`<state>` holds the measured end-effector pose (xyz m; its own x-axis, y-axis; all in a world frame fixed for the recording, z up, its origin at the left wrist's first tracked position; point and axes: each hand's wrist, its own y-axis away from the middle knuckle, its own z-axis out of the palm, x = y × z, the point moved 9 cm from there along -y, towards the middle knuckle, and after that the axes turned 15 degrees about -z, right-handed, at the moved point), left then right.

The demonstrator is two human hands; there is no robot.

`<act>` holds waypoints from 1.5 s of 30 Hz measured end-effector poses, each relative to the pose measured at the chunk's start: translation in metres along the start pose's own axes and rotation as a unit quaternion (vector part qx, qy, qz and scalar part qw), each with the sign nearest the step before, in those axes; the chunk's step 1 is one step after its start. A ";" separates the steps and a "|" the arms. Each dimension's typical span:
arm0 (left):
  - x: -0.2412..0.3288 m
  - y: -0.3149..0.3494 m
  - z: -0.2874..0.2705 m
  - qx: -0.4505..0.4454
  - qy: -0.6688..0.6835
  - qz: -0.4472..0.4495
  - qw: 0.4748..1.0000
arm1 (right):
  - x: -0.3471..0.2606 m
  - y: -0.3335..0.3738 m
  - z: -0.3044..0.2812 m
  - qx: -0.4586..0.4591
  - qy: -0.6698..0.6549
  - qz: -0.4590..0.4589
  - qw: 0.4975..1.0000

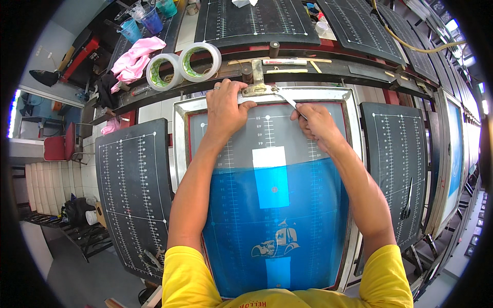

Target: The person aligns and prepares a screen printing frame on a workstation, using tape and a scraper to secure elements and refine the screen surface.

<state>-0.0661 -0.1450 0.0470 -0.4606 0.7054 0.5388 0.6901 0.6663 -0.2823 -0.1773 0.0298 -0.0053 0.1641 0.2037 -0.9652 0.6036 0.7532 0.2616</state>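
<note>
A screen printing frame (179, 115) with a metal rim lies in front of me. Its mesh is grey at the far end and blue (313, 205) nearer me, with a vehicle picture (277, 244) in the blue. A metal clamp (258, 81) sits on the middle of the far rim. My left hand (226, 105) is closed over that rim just left of the clamp, thumb on the near side. My right hand (319, 126) grips a wrench (288, 97), whose head meets the bolt at the clamp's right end.
Two tape rolls (200, 61) and a marker (284, 62) rest on the rail beyond the frame. Ruled black boards flank me; scissors (408, 200) lie on the right board (382, 154). Pink cloth (136, 59) and cups (150, 20) stand far left. Another frame (444, 159) leans far right.
</note>
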 end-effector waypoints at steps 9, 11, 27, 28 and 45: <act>0.000 0.000 0.001 -0.002 0.004 -0.002 1.000 | -0.022 -0.034 -0.023 -0.058 0.115 0.018 0.992; -0.001 0.000 0.002 -0.006 0.003 -0.003 1.000 | -0.028 -0.043 -0.022 -0.082 0.142 0.008 0.986; -0.002 0.001 -0.001 0.027 0.014 0.020 0.999 | 0.026 0.000 0.045 0.129 -0.283 0.017 0.950; -0.002 0.001 0.000 0.026 0.015 0.019 0.999 | 0.028 0.002 0.055 0.148 -0.313 0.013 0.938; 0.001 0.002 -0.004 0.027 0.025 0.022 0.999 | 0.000 -0.006 0.047 -0.039 -0.024 -0.010 0.999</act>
<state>-0.0628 -0.1443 0.0504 -0.4012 0.7214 0.5645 0.6770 0.6486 -0.3478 -0.1447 -0.0045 -0.0067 0.1915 0.1599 -0.9684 0.5445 0.8035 0.2404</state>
